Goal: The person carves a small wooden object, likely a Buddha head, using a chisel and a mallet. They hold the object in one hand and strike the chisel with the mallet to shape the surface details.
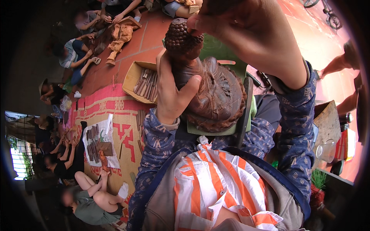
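Observation:
A dark brown carved wooden Buddha statue point(221, 98) with a knobbed head lies tilted in front of my lap, its ridged base toward me. My left hand point(171, 90) wraps round its neck and shoulder, thumb on the near side and fingers behind. My right hand point(252, 36) is raised close above the statue's head, its thumb tip at the knobs. The fingers of that hand are bent together; whatever they hold is dark and cut off by the upper edge. Under the statue is a green surface point(216, 48), partly hidden.
A yellow box point(131, 79) of carving tools stands left of the statue. More tools lie on white paper point(110, 133) on a patterned mat point(119, 104). Several people sit to the left, some with carvings such as a pale wooden figure point(120, 38). A clear cup point(325, 151) is at the right.

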Action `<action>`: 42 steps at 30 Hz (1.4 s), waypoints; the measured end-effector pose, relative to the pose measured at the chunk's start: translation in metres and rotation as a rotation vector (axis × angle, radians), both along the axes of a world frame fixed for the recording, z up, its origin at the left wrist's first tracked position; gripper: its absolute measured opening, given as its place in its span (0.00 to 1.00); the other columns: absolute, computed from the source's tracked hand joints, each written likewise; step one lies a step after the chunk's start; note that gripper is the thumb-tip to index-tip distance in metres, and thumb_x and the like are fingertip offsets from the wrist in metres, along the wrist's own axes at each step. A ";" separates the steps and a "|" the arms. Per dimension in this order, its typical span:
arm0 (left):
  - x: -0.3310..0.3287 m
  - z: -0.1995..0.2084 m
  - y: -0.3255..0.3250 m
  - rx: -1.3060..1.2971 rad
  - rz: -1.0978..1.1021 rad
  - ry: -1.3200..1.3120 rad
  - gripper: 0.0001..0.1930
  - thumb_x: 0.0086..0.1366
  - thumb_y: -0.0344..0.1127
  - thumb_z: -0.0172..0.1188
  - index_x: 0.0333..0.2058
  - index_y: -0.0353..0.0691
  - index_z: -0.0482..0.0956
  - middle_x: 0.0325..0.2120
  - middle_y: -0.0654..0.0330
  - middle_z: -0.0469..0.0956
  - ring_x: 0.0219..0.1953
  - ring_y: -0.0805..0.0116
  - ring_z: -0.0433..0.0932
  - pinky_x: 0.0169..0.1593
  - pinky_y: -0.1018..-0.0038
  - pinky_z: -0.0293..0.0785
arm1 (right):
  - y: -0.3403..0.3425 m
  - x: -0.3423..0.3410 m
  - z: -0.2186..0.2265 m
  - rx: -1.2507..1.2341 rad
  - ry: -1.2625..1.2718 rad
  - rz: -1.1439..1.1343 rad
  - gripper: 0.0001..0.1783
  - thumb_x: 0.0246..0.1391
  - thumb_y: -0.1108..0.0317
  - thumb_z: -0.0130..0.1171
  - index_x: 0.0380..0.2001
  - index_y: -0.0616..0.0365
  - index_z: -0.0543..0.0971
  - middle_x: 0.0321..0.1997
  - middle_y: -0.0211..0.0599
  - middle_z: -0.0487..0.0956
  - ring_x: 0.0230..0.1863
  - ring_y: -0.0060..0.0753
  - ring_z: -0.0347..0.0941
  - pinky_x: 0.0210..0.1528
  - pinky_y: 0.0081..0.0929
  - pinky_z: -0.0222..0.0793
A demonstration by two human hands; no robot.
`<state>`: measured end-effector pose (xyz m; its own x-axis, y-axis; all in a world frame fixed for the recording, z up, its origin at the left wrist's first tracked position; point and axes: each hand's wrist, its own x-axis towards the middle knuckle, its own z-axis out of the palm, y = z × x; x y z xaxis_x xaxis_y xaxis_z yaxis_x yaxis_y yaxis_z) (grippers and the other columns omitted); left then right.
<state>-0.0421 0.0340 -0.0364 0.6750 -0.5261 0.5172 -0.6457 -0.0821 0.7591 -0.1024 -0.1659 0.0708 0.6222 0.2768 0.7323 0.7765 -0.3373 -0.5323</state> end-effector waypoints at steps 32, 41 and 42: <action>0.002 -0.006 -0.008 -0.082 0.001 -0.011 0.34 0.51 0.35 0.61 0.56 0.30 0.60 0.53 0.47 0.62 0.55 0.52 0.63 0.60 0.62 0.57 | 0.010 0.008 -0.065 0.746 0.077 -0.002 0.06 0.60 0.75 0.54 0.32 0.67 0.69 0.36 0.55 0.80 0.44 0.46 0.79 0.44 0.35 0.80; 0.003 -0.007 -0.007 -0.051 0.016 -0.082 0.34 0.52 0.37 0.61 0.56 0.31 0.61 0.51 0.47 0.63 0.54 0.51 0.63 0.60 0.61 0.57 | 0.015 0.003 -0.056 0.664 0.028 -0.066 0.05 0.55 0.80 0.58 0.31 0.67 0.72 0.31 0.47 0.80 0.37 0.33 0.80 0.37 0.26 0.77; 0.001 -0.005 -0.008 -0.049 0.012 -0.075 0.34 0.52 0.37 0.61 0.56 0.31 0.61 0.51 0.47 0.63 0.54 0.51 0.63 0.60 0.61 0.57 | 0.010 0.003 -0.053 0.511 -0.025 -0.115 0.05 0.54 0.80 0.59 0.30 0.66 0.73 0.29 0.43 0.79 0.33 0.29 0.78 0.34 0.25 0.74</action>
<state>-0.0413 0.0259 -0.0419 0.6392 -0.4911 0.5918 -0.7003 -0.0538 0.7118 -0.0996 -0.1561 0.0173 0.6080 -0.1887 0.7711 0.7643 -0.1238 -0.6329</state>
